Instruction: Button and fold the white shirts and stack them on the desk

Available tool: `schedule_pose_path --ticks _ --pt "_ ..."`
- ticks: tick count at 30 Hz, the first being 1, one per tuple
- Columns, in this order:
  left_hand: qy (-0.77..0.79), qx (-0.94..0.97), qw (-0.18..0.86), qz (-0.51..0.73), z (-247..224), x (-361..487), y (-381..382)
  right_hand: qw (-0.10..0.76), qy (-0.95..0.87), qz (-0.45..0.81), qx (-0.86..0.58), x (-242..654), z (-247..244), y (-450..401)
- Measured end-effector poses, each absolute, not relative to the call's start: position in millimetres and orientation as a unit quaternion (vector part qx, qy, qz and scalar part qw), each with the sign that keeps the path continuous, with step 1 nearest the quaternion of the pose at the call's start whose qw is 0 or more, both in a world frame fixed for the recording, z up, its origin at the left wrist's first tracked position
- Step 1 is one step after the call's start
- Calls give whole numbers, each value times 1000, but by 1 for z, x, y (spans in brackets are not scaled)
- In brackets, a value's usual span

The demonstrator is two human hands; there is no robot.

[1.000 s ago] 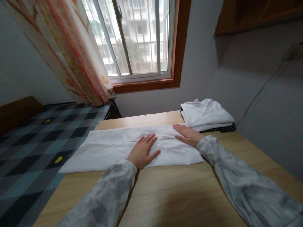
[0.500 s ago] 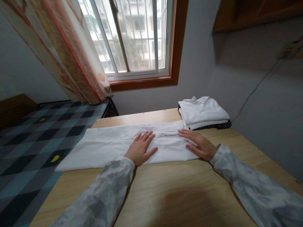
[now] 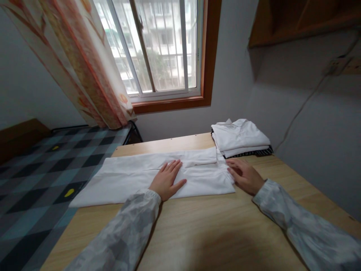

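A white shirt [image 3: 135, 173] lies folded into a long strip across the wooden table, its gathered collar end at the right. My left hand [image 3: 167, 180] rests palm down on the middle of the strip, fingers stretched out and thumb apart. At the collar end is my right hand [image 3: 245, 176], its fingers bent and its fingertips and thumb closed on the edge of the cloth. Part of that grip is hidden by the hand itself.
A stack of folded clothes [image 3: 239, 137], white on top and dark striped below, sits at the table's far right corner. The wooden table [image 3: 197, 229] borders a bed with a checked cover [image 3: 25, 195] on the left. Beyond are a curtain [image 3: 96, 67] and a window [image 3: 166, 49].
My right hand has slid right, off the flat cloth to the shirt's collar end, and its fingers have curled. My left hand stays on the shirt. The view has tilted up slightly.
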State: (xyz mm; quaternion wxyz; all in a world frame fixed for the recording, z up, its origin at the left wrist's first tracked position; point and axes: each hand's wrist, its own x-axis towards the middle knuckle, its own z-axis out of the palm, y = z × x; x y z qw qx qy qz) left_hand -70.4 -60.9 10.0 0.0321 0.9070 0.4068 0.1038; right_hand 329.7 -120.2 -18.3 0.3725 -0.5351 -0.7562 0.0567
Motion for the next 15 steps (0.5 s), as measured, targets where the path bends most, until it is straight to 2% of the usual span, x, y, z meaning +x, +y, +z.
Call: schedule_pose_path --ticks 3,7,11,15 --pt "403 907 32 113 7 -71 -61 381 -682 66 -620 326 -17 -113" --pt "399 908 33 122 4 -70 -63 380 -615 173 -668 318 -21 -97" --pt "412 903 36 120 6 -68 -71 414 -607 258 -628 315 -26 -85" --pt "420 900 39 112 6 -64 -79 433 -628 255 -594 321 -27 -88"
